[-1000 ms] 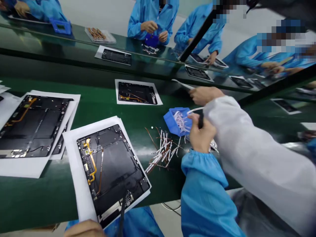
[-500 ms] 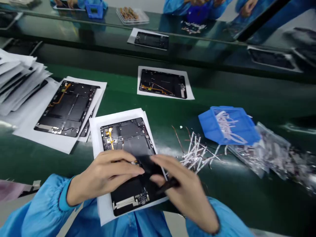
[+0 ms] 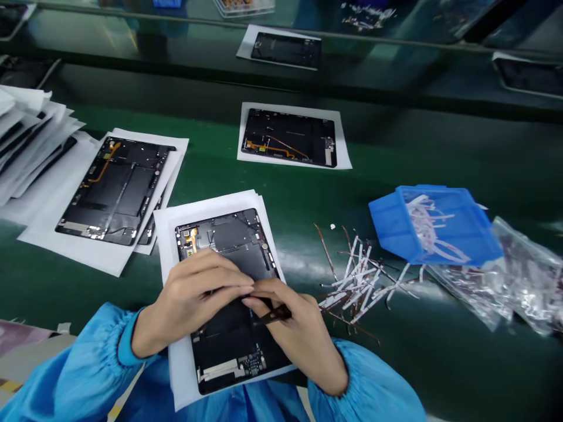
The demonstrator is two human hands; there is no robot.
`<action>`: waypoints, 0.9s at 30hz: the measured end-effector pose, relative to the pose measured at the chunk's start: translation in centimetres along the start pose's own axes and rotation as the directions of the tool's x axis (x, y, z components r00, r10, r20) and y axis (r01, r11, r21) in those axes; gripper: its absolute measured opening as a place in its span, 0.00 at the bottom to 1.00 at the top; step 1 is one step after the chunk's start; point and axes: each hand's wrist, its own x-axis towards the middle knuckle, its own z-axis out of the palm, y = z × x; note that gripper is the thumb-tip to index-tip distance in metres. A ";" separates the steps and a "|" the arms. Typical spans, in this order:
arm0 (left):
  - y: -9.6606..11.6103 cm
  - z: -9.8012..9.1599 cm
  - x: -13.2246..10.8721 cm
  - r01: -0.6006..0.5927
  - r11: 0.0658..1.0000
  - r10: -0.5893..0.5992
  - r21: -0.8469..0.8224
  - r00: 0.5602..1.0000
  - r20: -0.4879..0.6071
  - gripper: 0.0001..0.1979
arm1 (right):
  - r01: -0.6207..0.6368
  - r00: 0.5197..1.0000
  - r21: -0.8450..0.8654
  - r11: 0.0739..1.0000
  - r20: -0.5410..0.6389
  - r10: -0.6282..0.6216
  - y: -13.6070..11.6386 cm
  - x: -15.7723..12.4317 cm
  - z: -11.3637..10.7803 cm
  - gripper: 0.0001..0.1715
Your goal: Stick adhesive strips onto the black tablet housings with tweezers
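A black tablet housing (image 3: 229,351) with exposed flex cables and a small circuit board lies on white paper sheets (image 3: 182,381) in front of me. My left hand (image 3: 197,299) is over its middle, thumb and fingertips pinched together; whatever is between them is too small to make out. Meeting those fingertips, my right hand (image 3: 294,328) is closed as well. Dark tweezers (image 3: 276,315) are tucked in it, pointing down to the left across the housing. Both hands cover the centre of the housing.
Loose white and brown strips (image 3: 358,281) lie right of the housing. Beyond them are a blue bin (image 3: 470,228) with white strips and clear plastic bags (image 3: 532,275). Other housings lie left (image 3: 116,193) and ahead (image 3: 290,138), with a paper-interleaved stack (image 3: 30,140) far left.
My right hand has moved left, so its fingertips now meet those of my left hand over the housing. The left hand stays pinched in nearly the same place. The view has shifted slightly.
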 end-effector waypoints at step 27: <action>-5.1 0.8 1.0 0.230 0.933 -0.272 0.278 0.954 0.124 0.05 | 0.313 0.898 -0.481 0.819 -0.130 -0.419 3.8 -6.0 1.0 0.08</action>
